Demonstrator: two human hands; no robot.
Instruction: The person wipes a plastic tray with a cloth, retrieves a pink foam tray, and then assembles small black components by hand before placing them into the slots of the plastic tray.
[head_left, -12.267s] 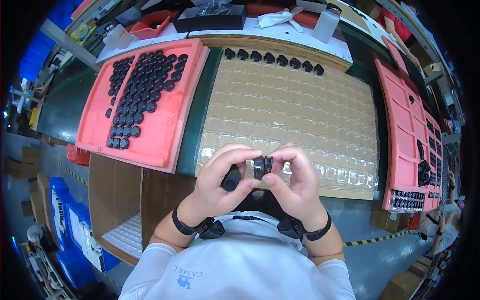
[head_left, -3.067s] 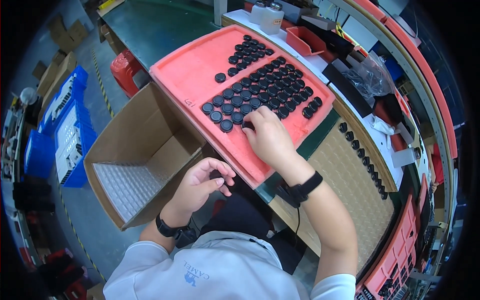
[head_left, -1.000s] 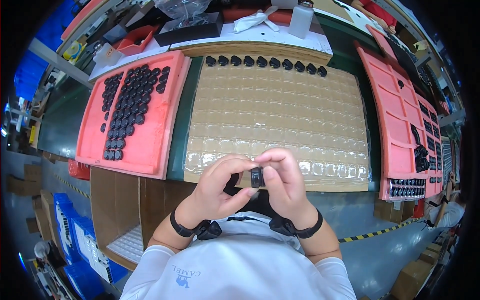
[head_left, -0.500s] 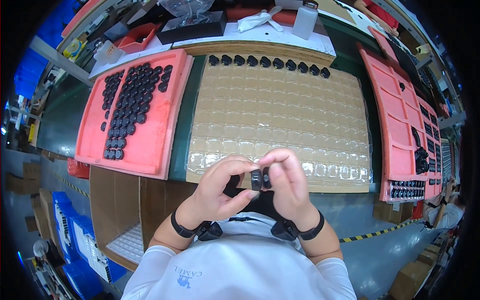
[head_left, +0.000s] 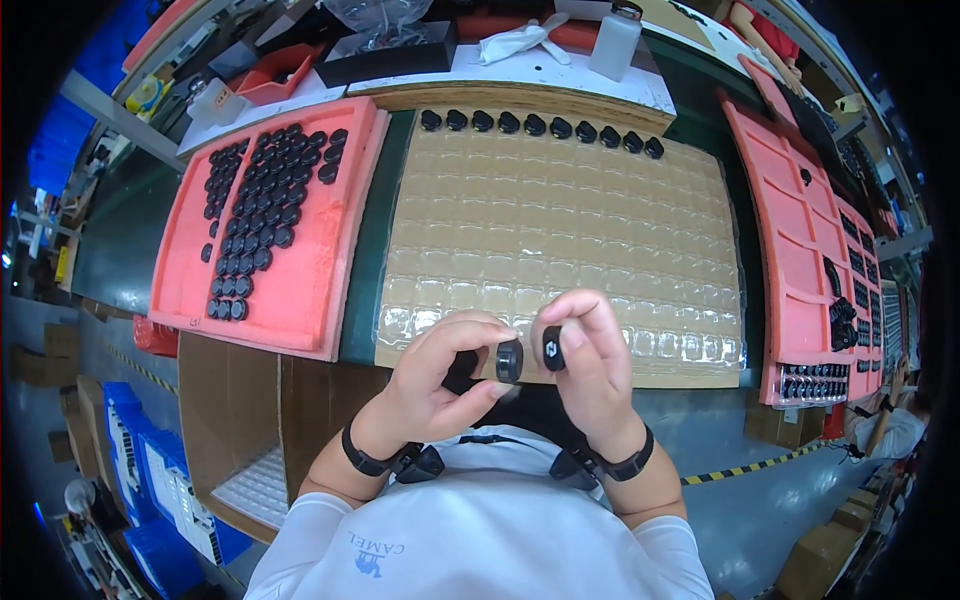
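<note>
Above the near edge of a transparent moulded tray, both of my hands are raised in front of my body. My left hand pinches a black round part edge-on between thumb and fingers. Something dark also shows within its curled fingers, too hidden to name. My right hand grips a small black oval piece with a white mark facing up. A narrow gap separates the two pieces. Black rounded parts sit in one row along the tray's far edge.
A pink foam tray with many black round parts stands at the left. More pink trays with black parts lie at the right. Behind are a white bottle, white gloves and a black box. A cardboard box stands below left.
My right hand has drawn a little to the right, away from the round part, and turned its oval piece so the white mark shows. My left hand has barely moved.
</note>
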